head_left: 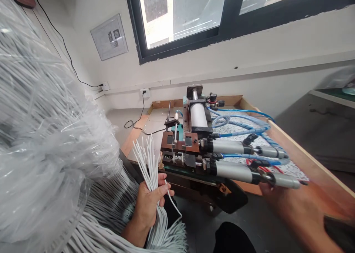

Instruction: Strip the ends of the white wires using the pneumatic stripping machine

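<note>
My left hand point(151, 199) is closed around a bundle of thin white cables point(146, 168), their ends fanning upward. One single cable point(172, 203) stands apart at the thumb and fingertips and loops down to the right. Just right of the bundle is a pneumatic machine point(180, 145) with brown blocks at its front and several silver cylinders point(233, 168). My right hand point(288, 205) is blurred by motion at the lower right, below the end of the front cylinder. Its fingers are largely hidden behind that cylinder, so whether they grip anything does not show.
A large heap of cables in clear plastic point(55, 134) fills the left side. Blue air hoses point(246, 127) curl over the wooden-edged bench point(313, 157). Red-handled tools point(262, 168) lie behind the front cylinder. A black cord point(142, 112) runs from a wall socket.
</note>
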`<action>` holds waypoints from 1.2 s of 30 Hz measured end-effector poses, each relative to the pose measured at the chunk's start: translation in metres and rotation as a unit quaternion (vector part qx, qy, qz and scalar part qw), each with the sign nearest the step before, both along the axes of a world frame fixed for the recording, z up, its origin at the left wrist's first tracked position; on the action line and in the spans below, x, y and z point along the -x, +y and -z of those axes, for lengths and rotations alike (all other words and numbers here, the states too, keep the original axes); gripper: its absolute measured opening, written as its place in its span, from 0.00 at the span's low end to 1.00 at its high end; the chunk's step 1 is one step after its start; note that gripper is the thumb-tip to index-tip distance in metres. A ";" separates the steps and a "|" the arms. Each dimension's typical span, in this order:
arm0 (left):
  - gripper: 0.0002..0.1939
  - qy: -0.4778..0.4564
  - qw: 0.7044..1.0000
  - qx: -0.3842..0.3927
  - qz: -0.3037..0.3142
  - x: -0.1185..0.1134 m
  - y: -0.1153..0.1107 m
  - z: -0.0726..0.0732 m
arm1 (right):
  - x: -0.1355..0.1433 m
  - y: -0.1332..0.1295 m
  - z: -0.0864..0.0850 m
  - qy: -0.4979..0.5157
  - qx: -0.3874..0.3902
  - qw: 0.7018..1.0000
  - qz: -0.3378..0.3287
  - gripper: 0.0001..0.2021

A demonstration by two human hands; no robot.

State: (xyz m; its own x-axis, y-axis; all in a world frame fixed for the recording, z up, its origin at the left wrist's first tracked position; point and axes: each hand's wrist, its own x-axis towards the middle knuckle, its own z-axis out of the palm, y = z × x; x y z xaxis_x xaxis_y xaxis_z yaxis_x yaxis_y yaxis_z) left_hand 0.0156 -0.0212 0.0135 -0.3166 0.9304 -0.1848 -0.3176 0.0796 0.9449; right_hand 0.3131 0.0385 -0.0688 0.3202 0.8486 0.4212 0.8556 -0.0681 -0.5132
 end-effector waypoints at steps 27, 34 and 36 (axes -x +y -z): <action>0.09 -0.025 0.999 -0.004 -0.045 0.014 0.023 -0.004 | 0.181 -0.030 -0.045 0.605 0.143 0.727 -0.293 0.14; 0.12 -0.043 0.997 0.037 -0.048 0.011 0.024 -0.001 | 0.192 -0.005 -0.051 0.714 0.156 0.627 -0.269 0.15; 0.13 -0.045 0.996 0.052 -0.048 0.011 0.024 0.000 | 0.193 -0.004 -0.052 0.725 0.164 0.612 -0.271 0.15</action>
State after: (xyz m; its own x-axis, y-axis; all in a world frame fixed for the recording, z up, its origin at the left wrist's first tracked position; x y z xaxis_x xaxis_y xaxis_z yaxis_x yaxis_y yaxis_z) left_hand 0.0041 0.0030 0.0140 -0.3810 0.8710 -0.3102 -0.4111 0.1410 0.9006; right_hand 0.1201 0.0350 -0.0171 -0.2105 0.9584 -0.1929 -0.5401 -0.2785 -0.7942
